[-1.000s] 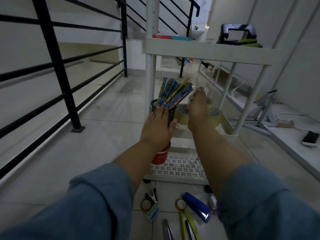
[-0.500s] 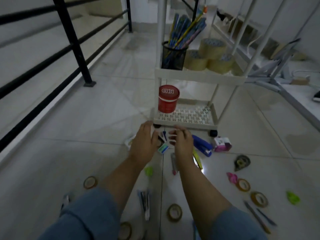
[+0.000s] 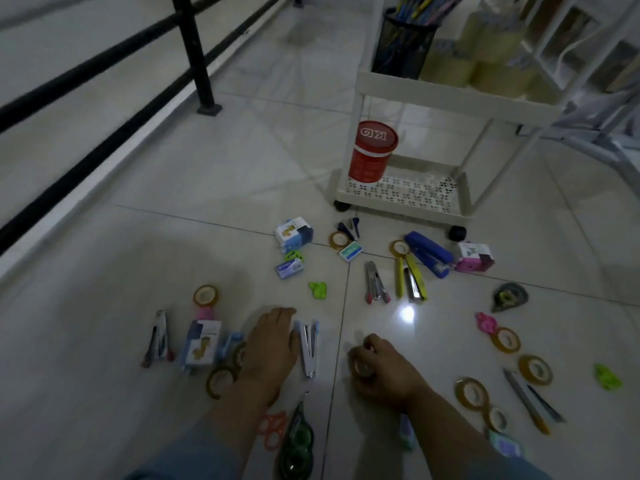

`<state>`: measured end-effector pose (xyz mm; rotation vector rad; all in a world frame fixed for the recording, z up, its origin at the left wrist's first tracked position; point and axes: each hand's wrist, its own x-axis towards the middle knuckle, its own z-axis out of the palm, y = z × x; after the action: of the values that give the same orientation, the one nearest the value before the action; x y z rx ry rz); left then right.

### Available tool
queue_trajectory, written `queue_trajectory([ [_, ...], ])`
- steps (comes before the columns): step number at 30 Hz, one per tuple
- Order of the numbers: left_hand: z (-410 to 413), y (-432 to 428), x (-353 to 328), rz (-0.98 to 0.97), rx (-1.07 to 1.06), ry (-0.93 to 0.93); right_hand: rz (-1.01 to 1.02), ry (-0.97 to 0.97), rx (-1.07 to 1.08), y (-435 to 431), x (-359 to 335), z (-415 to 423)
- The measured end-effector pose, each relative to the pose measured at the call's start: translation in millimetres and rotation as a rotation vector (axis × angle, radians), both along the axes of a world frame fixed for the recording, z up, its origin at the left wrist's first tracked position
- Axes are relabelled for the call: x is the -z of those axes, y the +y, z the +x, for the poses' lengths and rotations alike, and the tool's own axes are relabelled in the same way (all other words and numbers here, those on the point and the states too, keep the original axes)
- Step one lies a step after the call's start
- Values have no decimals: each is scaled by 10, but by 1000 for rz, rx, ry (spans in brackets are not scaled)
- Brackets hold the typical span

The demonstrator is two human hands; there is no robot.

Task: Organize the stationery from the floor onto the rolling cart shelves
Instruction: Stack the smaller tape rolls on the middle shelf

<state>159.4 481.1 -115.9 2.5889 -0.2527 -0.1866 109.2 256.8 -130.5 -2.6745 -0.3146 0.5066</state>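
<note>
- Head view, hidden parts: the right hand (image 3: 382, 370) is low over the floor (image 3: 207, 168), fingers curled tight round a small tape roll (image 3: 362, 367). Only a sliver of the ring shows between them.
- The left hand (image 3: 273, 344) lies palm down with straight fingers and grips nothing. It sits just beside a silver stapler (image 3: 308, 349) and covers part of the amber tape rolls (image 3: 221, 379) under the wrist.
- Orange scissors (image 3: 272, 433) are half hidden by the left forearm. A green tape dispenser (image 3: 296, 445) is cut off by the lower edge.
- The rolling cart (image 3: 398, 211) is cropped at the top and right. On its middle shelf, the pencils in the black mesh cup (image 3: 401, 46) lose their tips, and the large tape rolls (image 3: 485, 69) are blurred.
- Materials: the cart is white, with a perforated bottom shelf and black castors. A red cylindrical tub (image 3: 372, 154) stands in that shelf's left corner.
- The floor is glossy tile with a glare spot. Loose stationery, including a blue stapler (image 3: 429, 254), lies scattered in front of the cart; the held roll is well apart from it.
</note>
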Motion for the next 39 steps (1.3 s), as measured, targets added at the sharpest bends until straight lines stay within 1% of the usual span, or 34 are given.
queue_trajectory([
  [3, 53, 313, 19, 127, 25, -14, 47, -81, 67, 143, -71, 227],
  [5, 108, 479, -41, 196, 62, 51, 137, -163, 112, 318, -151, 383],
  [7, 149, 606, -110, 329, 123, 139, 190, -207, 87, 535, -217, 468],
  [9, 168, 658, -150, 478, 224, 196, 230, -192, 36, 747, -258, 485],
  [11, 180, 670, -138, 522, 278, 218, 246, -159, -23, 918, -245, 459],
  [14, 200, 671, -117, 477, 267, 228, 248, -110, -153, 1112, -194, 361],
  [17, 267, 724, -177, 315, 194, 176, 236, -80, -247, 1239, -181, 312],
  [20, 359, 907, -265, 176, 54, 144, 280, -66, -185, 1296, -234, 326],
  [22, 403, 1012, -319, 54, -97, 89, 273, -60, -170, 1313, -252, 337],
  [24, 440, 1085, -381, -81, -260, 53, 236, -39, -234, 1351, -218, 324],
  [25, 462, 1121, -397, -127, -310, 38, 209, -21, -282, 1386, -195, 311],
  [28, 519, 1218, -372, -157, -350, 47, 39, 64, -432, 1501, -151, 249],
  [30, 518, 1250, -347, -145, -311, 70, -40, 85, -472, 1544, -129, 216],
  [33, 433, 1275, -402, -106, -104, 104, -16, 73, -437, 1511, -91, 251],
  [35, 337, 1303, -496, -22, 74, 149, 91, 79, -305, 1450, -90, 348],
  [37, 248, 1324, -563, 87, 231, 183, 221, 37, -106, 1385, -151, 478],
  [39, 163, 1334, -536, 213, 393, 180, 300, -23, 61, 1322, -237, 612],
])
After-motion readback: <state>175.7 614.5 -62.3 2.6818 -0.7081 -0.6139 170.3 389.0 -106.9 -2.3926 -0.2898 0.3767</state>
